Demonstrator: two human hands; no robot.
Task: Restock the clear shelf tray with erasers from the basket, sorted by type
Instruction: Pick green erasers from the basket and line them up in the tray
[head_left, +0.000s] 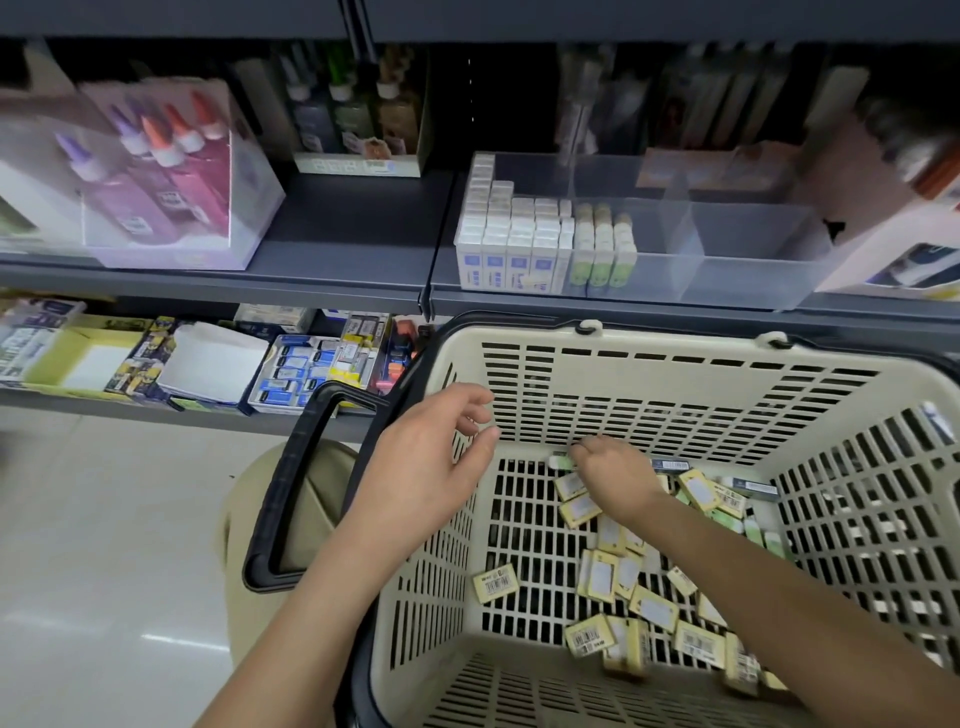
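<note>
A small green-and-white eraser lies on the floor of the beige slotted plastic shopping basket, hard against its far wall, and the person's right hand is down on it, fingers curled over. The grip is hidden under the hand, so I can't tell whether it is actually pinched. Around it lie loose yellow-boxed erasers, some touching the wrist, with more green ones towards the right wall. The left hand hovers over the basket's left rim, fingers relaxed and loosely bent, holding nothing. Above, on the dark grey shelf, the clear plastic divided tray holds white boxed erasers with blue labels at its left and a short row of green-and-white ones beside them. Its right-hand sections look bare. The risk I see is a yellow box coming up with the green one and landing in the wrong section. A loose pinch could also drop it short of the tray, and nothing steadies the basket.
</note>
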